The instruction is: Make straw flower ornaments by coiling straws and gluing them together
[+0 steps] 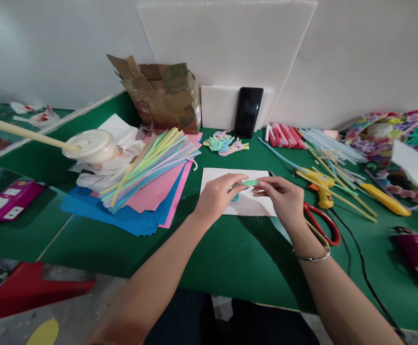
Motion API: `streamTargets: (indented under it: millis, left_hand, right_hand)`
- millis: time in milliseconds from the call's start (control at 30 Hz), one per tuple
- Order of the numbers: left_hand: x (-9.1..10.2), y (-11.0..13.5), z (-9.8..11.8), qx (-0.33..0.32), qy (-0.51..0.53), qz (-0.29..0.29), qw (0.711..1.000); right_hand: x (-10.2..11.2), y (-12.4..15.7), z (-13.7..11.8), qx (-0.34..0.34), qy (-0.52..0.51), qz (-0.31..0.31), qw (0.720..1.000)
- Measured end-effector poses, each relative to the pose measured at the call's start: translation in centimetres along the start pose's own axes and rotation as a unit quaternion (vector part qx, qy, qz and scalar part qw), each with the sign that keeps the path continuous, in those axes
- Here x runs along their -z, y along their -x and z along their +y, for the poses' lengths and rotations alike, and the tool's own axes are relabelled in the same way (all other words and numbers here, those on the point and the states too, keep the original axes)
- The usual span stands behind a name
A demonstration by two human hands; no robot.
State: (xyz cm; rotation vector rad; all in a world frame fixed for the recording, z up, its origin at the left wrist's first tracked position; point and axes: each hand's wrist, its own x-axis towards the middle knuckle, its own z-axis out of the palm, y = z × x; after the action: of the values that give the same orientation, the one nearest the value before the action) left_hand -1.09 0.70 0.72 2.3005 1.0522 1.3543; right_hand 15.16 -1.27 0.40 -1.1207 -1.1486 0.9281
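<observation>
Above a white sheet (257, 207), both hands pinch a light green pipe cleaner (249, 182), which looks bent or bunched into a short length. My left hand (219, 190) grips its left end with closed fingers, partly covering it. Its right end sits between the thumb and fingers of my right hand (281, 192). A small blue curl (235, 197) lies on the sheet below my left fingers. Beside my right wrist rest red-handled scissors (329, 225), partly hidden by that hand.
Bundled pastel pipe cleaners (158, 163) lie on coloured paper at left, near a lidded cup (90, 146) with a long straw. Behind stand a cardboard box (169, 98) and a phone (248, 112). At right are a yellow glue gun (319, 182) with a trailing cord, markers (286, 135) and a yellow-handled cutter (385, 199).
</observation>
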Motion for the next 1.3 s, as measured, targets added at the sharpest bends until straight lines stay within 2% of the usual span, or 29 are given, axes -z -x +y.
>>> streamTargets:
  millis: [100, 333, 767, 967, 1167, 1300]
  left_hand:
    - [0.0, 0.0, -0.1, -0.006, -0.013, 0.018, 1.000]
    - [0.1, 0.0, -0.1, -0.040, -0.059, 0.018, 0.997]
    - [-0.1, 0.1, -0.5, 0.002, -0.041, -0.005, 0.999]
    - [-0.1, 0.0, -0.4, 0.012, -0.034, 0.018, 0.999]
    - [-0.3, 0.3, -0.4, -0.009, -0.110, 0.025, 0.994]
    - [-0.5, 0.5, -0.3, -0.016, -0.172, 0.054, 0.983]
  right_hand:
    - [0.0, -0.1, -0.1, -0.004, -0.016, 0.015, 1.000]
    - [-0.2, -0.1, -0.2, -0.004, -0.019, 0.010, 1.000]
    - [-0.2, 0.0, -0.2, 0.002, -0.004, -0.003, 1.000]
    - [-0.3, 0.1, -0.2, 0.011, -0.003, -0.014, 1.000]
    - [-0.5, 0.5, 0.0, 0.008, 0.015, -0.012, 1.000]
    - [-1.3, 1.1, 0.0, 0.002, 0.019, 0.010, 1.000]
